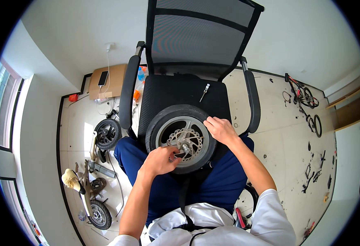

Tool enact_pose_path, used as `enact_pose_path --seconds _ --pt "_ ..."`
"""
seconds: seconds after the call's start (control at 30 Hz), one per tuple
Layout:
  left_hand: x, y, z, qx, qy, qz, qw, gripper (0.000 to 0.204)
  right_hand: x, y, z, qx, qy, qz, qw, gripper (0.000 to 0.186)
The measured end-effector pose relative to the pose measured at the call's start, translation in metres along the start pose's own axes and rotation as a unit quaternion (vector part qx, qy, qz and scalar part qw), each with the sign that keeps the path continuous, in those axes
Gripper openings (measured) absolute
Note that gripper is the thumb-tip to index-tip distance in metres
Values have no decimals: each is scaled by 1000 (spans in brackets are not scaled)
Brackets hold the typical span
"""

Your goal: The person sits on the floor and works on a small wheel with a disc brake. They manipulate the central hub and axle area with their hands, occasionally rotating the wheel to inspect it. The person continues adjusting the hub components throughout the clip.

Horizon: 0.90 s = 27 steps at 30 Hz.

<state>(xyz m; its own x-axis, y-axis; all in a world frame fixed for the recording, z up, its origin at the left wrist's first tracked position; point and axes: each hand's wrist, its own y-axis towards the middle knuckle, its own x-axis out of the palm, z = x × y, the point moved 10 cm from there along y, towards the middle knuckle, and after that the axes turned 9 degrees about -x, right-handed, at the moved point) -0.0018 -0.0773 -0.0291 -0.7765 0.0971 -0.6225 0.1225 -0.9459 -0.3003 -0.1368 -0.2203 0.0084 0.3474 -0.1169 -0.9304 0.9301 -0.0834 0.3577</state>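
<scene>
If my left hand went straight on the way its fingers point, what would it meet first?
Most likely the metal axle at the centre of the brake disc, just ahead of the left hand, though its height above the disc is unclear from this view.

I have the left hand (160, 160) down low, thumb and fingers curled with a gap between them. I have the right hand (221, 130) higher up, fingers bent and close together. Both bare forearms (135, 205) lean in toward the middle.
</scene>
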Motion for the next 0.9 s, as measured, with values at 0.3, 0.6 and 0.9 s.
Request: enact_pose_path --seconds 0.3,0.6,0.9 --pt "-12 -1 3 5 -33 18 999 31 27 -40 30 159 91 -28 983 10" --pt "-8 7 -9 -19 -7 8 1000 29 -2 -48 21 245 151 48 956 12" --pt "-8 6 -12 -43 -7 -12 999 28 -3 4 6 64 82 2 995 19"
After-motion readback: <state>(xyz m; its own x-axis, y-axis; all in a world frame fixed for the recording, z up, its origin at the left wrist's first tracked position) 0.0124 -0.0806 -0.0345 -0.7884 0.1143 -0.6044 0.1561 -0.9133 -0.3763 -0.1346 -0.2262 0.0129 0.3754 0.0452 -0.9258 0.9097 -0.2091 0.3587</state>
